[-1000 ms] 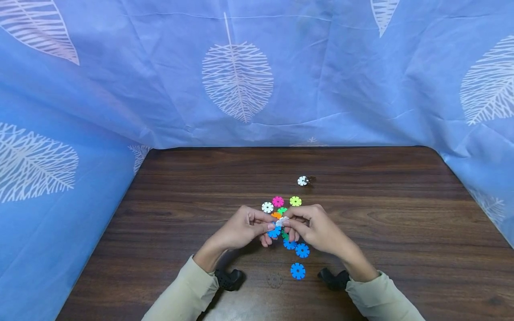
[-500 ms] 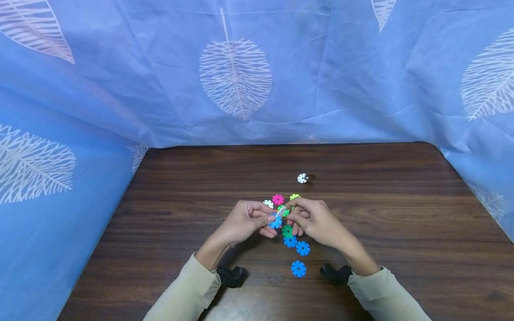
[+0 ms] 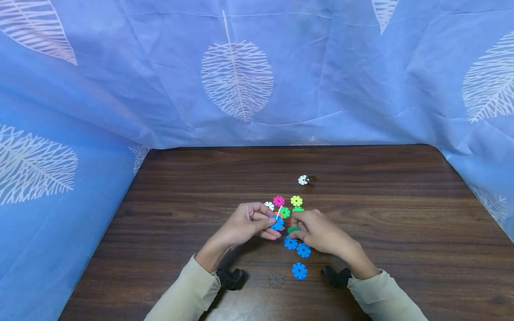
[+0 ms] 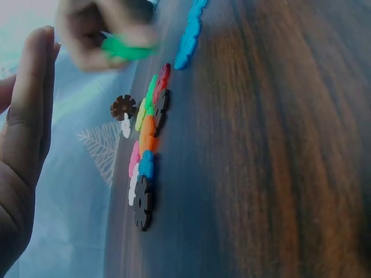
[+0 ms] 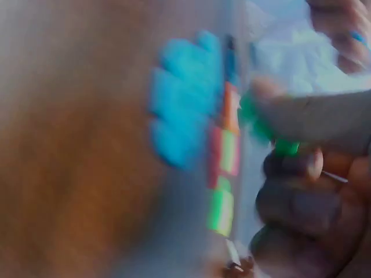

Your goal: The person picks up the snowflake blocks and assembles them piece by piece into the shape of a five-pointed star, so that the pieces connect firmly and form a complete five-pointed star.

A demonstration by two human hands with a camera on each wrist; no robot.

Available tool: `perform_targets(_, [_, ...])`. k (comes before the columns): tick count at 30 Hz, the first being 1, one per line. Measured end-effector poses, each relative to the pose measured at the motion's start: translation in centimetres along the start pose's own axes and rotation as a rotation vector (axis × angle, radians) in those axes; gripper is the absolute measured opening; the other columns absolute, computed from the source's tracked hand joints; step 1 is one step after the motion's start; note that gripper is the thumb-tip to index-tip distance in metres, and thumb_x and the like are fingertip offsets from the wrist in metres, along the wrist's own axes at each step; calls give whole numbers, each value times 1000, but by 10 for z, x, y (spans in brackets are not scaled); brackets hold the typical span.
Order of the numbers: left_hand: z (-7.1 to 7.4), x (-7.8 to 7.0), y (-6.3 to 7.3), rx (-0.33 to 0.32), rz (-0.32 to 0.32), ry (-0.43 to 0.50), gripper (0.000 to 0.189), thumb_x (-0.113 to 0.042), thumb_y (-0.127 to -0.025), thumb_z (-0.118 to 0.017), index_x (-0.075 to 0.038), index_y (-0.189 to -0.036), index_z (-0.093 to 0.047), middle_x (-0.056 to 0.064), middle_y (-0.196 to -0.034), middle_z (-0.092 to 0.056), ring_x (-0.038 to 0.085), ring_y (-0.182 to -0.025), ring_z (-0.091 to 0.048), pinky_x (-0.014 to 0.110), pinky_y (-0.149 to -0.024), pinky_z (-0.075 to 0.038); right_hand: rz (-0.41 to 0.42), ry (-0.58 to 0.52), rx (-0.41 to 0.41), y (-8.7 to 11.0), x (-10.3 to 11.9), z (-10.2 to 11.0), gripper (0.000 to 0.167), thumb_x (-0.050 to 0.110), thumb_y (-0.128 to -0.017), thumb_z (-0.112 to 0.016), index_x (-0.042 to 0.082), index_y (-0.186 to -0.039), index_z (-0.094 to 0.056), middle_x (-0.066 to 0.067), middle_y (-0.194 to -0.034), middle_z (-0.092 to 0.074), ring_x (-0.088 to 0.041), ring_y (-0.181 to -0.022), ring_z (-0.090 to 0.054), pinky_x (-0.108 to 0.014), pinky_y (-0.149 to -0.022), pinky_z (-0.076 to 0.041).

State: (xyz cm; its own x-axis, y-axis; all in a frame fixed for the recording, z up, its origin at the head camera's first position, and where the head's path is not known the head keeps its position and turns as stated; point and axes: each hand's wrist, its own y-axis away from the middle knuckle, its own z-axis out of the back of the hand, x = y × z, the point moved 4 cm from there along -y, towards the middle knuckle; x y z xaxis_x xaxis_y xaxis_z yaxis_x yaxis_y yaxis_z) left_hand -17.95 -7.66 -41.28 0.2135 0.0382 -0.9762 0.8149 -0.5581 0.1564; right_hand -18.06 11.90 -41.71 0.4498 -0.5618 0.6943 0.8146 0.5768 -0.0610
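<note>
In the head view my left hand (image 3: 250,225) pinches a blue notched plastic disc (image 3: 277,224) between thumb and fingers. A white disc (image 3: 279,211), seen edge-on, stands up from it as if slotted in. To the right, my right hand (image 3: 319,232) pinches a green notched disc (image 3: 293,229) just above the table. That green disc (image 4: 128,51) is motion-blurred in the left wrist view; in the right wrist view the green piece (image 5: 259,123) shows at the thumb tip. Two blue discs (image 3: 290,243) (image 3: 303,250) lie just below my right hand.
Pink (image 3: 279,201), yellow (image 3: 296,200), white (image 3: 268,206) and green (image 3: 284,212) discs lie beyond the hands. Farther back stands a joined white-and-brown pair (image 3: 303,180). Another blue disc (image 3: 299,271) and a dark disc (image 3: 276,280) lie nearer. A blue leaf-print cloth (image 3: 321,89) hangs behind the table.
My right hand has let go of the white disc, moved right and down, and picked up the green disc from the table. My left hand keeps the joined blue and white discs.
</note>
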Motion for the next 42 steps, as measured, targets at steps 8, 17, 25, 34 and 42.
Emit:
perform_targets(8, [1, 1, -1, -6, -1, 10, 17, 3, -106, -53, 13, -119, -56, 40, -108, -67, 21, -78, -77, 45, -84, -62, 202, -118, -236, 5, 21, 30, 14, -4, -93, -74, 10, -97, -77, 5, -73, -64, -14, -55, -59, -25, -48, -50])
perform_targets(17, [-3, 0, 0, -2, 0, 17, 19, 2, -106, -53, 14, -120, -58, 32, -105, -72, 20, -78, -76, 42, -83, -63, 244, -159, -230, 5, 23, 26, 17, -5, -94, -72, 10, -98, -79, 4, -79, -71, -13, -60, -63, -23, -48, -48])
perform_targets(25, [-6, -3, 1, -25, -27, 9, 17, 4, -105, -53, 16, -117, -56, 31, -101, -73, 16, -73, -75, 41, -82, -63, 265, -266, -250, 4, 25, 20, 18, -10, -94, -70, 6, -95, -79, 0, -76, -73, -18, -58, -66, -27, -51, -57])
perform_targets(34, [-10, -4, 5, -72, -25, 33, 13, 6, -104, -54, 15, -113, -56, 32, -100, -72, 18, -73, -76, 42, -84, -63, 319, -304, -281, 5, 29, 14, 18, -13, -92, -69, 2, -92, -78, -2, -71, -72, -14, -56, -65, -30, -49, -58])
perform_targets(42, [-8, 3, -2, -19, 20, 4, 14, 4, -104, -56, 12, -115, -57, 34, -102, -71, 28, -80, -77, 42, -79, -64, 234, -138, -87, 7, 31, 24, 12, -7, -95, -69, 2, -103, -71, -5, -84, -75, -16, -66, -72, -24, -61, -61])
